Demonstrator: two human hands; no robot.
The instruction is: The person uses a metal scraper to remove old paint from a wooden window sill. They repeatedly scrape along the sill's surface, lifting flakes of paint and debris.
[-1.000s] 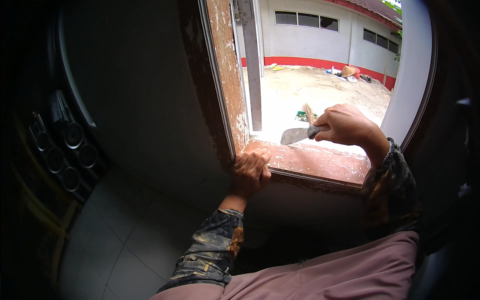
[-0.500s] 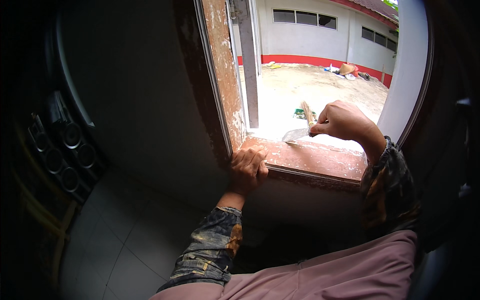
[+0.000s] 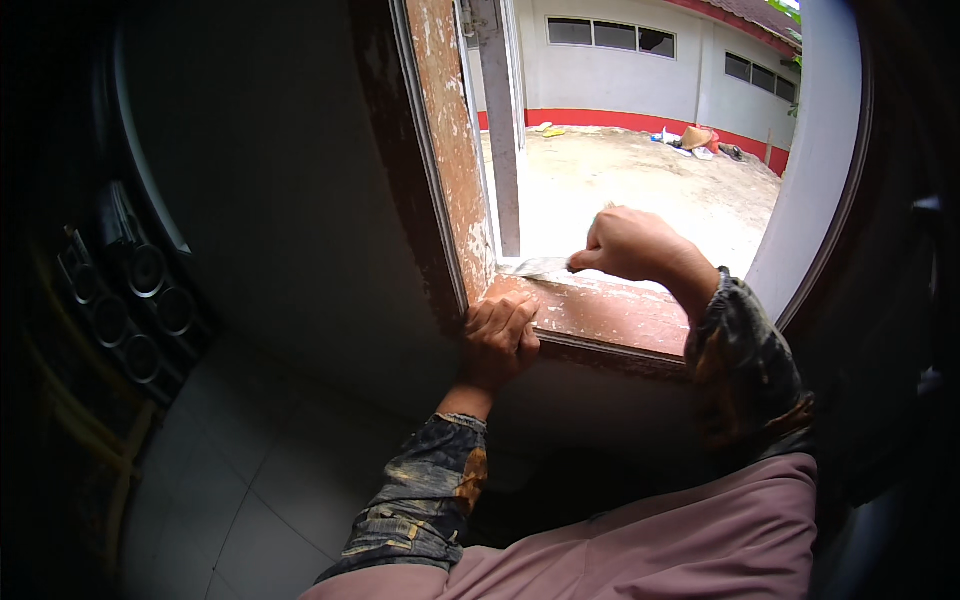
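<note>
The right hand [image 3: 635,243] holds a flat scraper [image 3: 543,266], fingers closed around its handle and hiding it from me. The blade points left, at the outer side of the chipped red-brown window sill [image 3: 610,315], near the left frame post [image 3: 450,120]. The left hand [image 3: 498,338] rests at the sill's inner left corner, fingers bent, narrowly spaced; whether they clamp, I cannot tell.

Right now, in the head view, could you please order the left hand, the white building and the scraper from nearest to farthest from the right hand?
1. Scraper: in the right hand, blade pointing left.
2. Left hand: at the windowsill's left corner.
3. White building: outside, across the yard.
</note>
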